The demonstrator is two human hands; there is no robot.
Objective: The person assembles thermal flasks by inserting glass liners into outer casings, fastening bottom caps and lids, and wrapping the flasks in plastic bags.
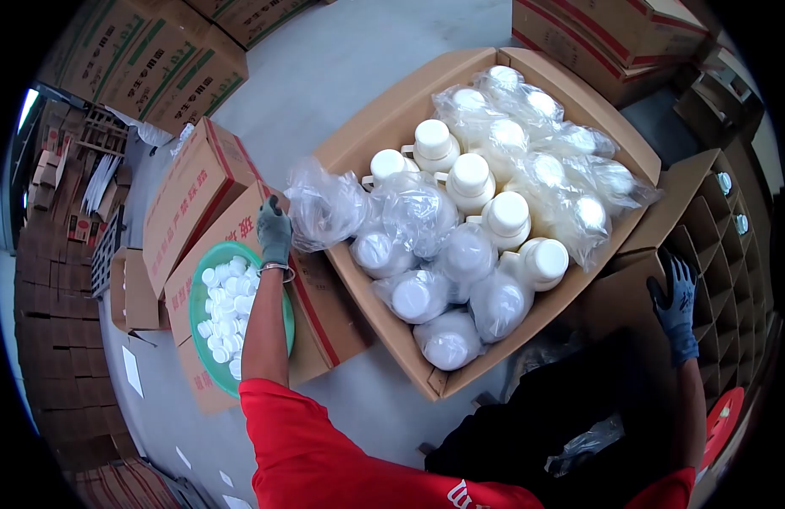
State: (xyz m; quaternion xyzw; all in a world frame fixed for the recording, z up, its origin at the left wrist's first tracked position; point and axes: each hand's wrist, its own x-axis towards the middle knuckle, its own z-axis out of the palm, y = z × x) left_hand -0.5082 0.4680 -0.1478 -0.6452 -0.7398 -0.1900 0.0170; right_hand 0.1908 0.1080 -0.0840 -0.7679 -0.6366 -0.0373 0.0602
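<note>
My left hand (pixel 274 233), in a grey glove, is closed beside the near-left wall of a large open carton (pixel 384 343). A crumpled clear plastic bag (pixel 326 204) lies right against its fingers; whether they grip it I cannot tell. In the carton stand several white handled jugs (pixel 471 182) with white caps, and more jugs wrapped in clear plastic (pixel 450 339). Below my left forearm is a green basin (pixel 203 360) of small white caps (pixel 227 310). My right hand (pixel 676 310), in a blue-grey glove, lies with fingers spread on the edge of a divided carton (pixel 706 229).
Red-striped cartons (pixel 193 195) stand under and behind the basin. More stacked cartons (pixel 146 64) are at the upper left, and others (pixel 613 38) at the upper right. Two bottle tops (pixel 724 182) show in the divided carton. A red round object (pixel 721 428) is at the lower right.
</note>
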